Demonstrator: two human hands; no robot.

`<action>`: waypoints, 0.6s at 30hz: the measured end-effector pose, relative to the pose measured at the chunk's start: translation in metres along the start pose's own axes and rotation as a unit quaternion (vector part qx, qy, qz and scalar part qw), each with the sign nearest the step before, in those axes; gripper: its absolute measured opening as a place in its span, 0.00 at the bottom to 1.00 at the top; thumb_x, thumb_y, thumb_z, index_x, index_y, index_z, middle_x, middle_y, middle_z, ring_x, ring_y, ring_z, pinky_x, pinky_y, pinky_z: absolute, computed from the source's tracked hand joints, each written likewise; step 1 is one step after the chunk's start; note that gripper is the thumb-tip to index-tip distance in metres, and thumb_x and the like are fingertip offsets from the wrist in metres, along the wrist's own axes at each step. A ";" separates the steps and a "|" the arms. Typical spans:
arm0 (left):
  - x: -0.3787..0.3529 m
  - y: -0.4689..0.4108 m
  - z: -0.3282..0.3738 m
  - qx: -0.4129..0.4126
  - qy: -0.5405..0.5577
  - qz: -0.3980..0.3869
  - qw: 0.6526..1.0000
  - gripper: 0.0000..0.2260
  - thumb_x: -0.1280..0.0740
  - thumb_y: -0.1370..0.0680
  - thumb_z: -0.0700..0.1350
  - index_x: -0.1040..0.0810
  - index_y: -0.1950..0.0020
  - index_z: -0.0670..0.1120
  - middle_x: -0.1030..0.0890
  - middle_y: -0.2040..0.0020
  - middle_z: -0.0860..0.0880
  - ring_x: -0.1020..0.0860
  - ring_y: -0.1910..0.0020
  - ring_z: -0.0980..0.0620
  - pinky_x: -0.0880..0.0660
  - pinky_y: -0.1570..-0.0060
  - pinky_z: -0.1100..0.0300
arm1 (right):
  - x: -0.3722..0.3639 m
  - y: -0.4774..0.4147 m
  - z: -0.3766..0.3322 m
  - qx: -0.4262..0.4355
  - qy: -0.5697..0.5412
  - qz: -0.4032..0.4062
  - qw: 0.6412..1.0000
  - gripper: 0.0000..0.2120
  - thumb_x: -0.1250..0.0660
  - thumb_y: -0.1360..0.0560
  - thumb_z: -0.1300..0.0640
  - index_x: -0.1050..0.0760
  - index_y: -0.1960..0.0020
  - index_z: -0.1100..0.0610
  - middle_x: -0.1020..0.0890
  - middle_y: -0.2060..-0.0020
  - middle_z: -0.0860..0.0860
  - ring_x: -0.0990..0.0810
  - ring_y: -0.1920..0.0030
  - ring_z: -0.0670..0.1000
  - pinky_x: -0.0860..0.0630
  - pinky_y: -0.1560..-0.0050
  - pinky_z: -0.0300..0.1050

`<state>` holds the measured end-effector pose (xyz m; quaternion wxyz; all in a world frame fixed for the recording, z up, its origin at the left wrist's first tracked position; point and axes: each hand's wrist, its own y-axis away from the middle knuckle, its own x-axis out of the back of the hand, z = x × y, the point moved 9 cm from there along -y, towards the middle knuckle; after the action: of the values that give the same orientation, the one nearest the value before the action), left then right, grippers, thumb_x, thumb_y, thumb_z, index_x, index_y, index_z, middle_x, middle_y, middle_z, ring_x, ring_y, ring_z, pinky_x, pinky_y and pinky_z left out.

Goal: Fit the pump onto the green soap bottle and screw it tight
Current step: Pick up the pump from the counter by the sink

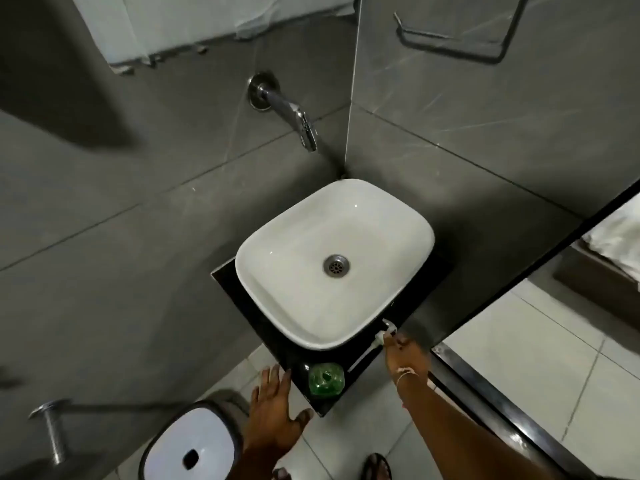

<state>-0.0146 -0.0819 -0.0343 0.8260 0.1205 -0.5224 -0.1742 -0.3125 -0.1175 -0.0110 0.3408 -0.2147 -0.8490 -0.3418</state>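
Seen from above: white basin (322, 268) seated on black counter (405, 320), drain (336, 267) at centre, chrome tap (287, 112) projecting from grey tiled wall (121, 202) behind. Green bottle (326, 379) standing upright on counter's near corner, just in front of basin rim, mouth uncovered (dark opening visible on top). Pump (382, 336) lying on counter to the right of basin, well apart from bottle, white head near basin's right edge, dip tube (362, 356) trailing toward near counter edge. Right hand (405, 353) reaching to pump, fingertips (393, 338) touching or pinching collar just below head; too small to tell whether grip is closed on it or merely in contact. Thin bracelet (407, 374) at right wrist. Left hand (273, 407) spread flat, fingers extended and apart, holding nothing, positioned just left of counter's near corner and near bottle, without touching bottle; contact with counter edge cannot be told. White-lidded bin (188, 445) on tiled floor (353, 427) below left hand. Sandalled feet (377, 467) at bottom edge. Metal pipe (53, 431) at lower left. Towel rail (457, 36) on right wall, upper area. Dark door frame (502, 403) running diagonally at right, lighter floor beyond.
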 end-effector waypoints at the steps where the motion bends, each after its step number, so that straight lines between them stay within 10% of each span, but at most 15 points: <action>1: -0.004 -0.003 0.002 -0.001 0.030 -0.004 1.000 0.42 0.37 0.29 0.68 0.51 0.23 0.51 0.53 0.21 0.45 0.57 0.23 0.44 0.51 0.26 0.46 | -0.008 -0.005 0.007 -0.044 -0.025 -0.022 0.998 0.25 0.36 0.24 0.42 0.22 0.46 0.64 0.18 0.46 0.64 0.22 0.42 0.64 0.29 0.40 0.53; 9: 0.001 -0.018 0.021 -0.016 0.141 0.056 0.988 0.41 0.28 0.36 0.66 0.36 0.28 0.53 0.45 0.22 0.45 0.52 0.23 0.46 0.45 0.26 0.43 | -0.035 -0.011 0.021 -0.188 -0.108 -0.077 0.973 0.37 0.29 0.31 0.38 0.28 0.36 0.66 0.22 0.39 0.64 0.24 0.42 0.69 0.25 0.42 0.65; 18: -0.007 -0.023 0.025 -0.030 0.153 0.068 0.985 0.33 0.27 0.35 0.63 0.30 0.33 0.54 0.44 0.22 0.47 0.51 0.23 0.47 0.46 0.26 0.42 | -0.038 -0.010 0.017 -0.212 -0.220 -0.096 0.947 0.29 0.31 0.26 0.49 0.33 0.31 0.61 0.27 0.33 0.63 0.26 0.39 0.69 0.23 0.55 0.60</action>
<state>-0.0433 -0.1007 -0.0382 0.9094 0.0852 -0.3913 -0.1126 -0.3003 -0.1171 -0.0517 0.0578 -0.2690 -0.8275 -0.4895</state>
